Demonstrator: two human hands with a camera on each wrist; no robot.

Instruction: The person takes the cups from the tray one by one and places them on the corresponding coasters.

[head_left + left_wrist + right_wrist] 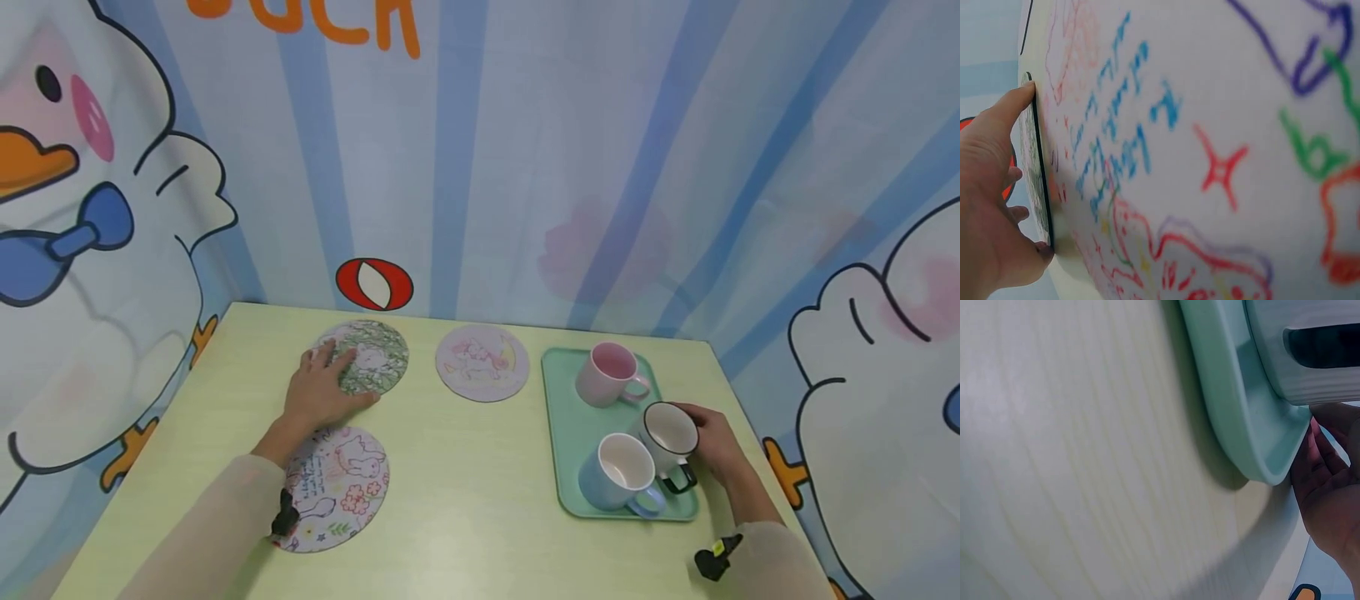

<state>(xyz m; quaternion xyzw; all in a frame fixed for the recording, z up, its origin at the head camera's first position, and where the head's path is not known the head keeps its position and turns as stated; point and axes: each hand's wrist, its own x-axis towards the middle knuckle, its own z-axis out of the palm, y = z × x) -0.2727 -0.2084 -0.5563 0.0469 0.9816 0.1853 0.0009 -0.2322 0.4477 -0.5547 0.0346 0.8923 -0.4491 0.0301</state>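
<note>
Left hand (322, 393) and right hand (718, 442) work apart: the left is spread over a leafy round mat (382, 358), thumb and a finger reaching its rim, while the right lies against the outer side of a white mug (669, 437), its fingers partly hidden, so whether they pinch mug or tray rim I cannot tell. Nearest, toward the left edge of the table (465, 483), a floral round mat (341, 487) lies flat, partly under the left forearm. Across from it, by the table's right edge, a green tray (566, 417) carries a blue mug (618, 471) at its near edge, the white mug just beside it along the right edge, and a pink mug (603, 379) near its far right corner. These mugs look like glazed ceramic: probably rigid, fairly heavy, smooth enough to slip and liable to chip if knocked together. Their handles, or a wrap round the body, seem the best holds. Close to the table's far edge, the leafy mat sits toward the far left corner and a unicorn mat (483, 364) farther right; both look thin, light and stiff, best taken at the rim.
</note>
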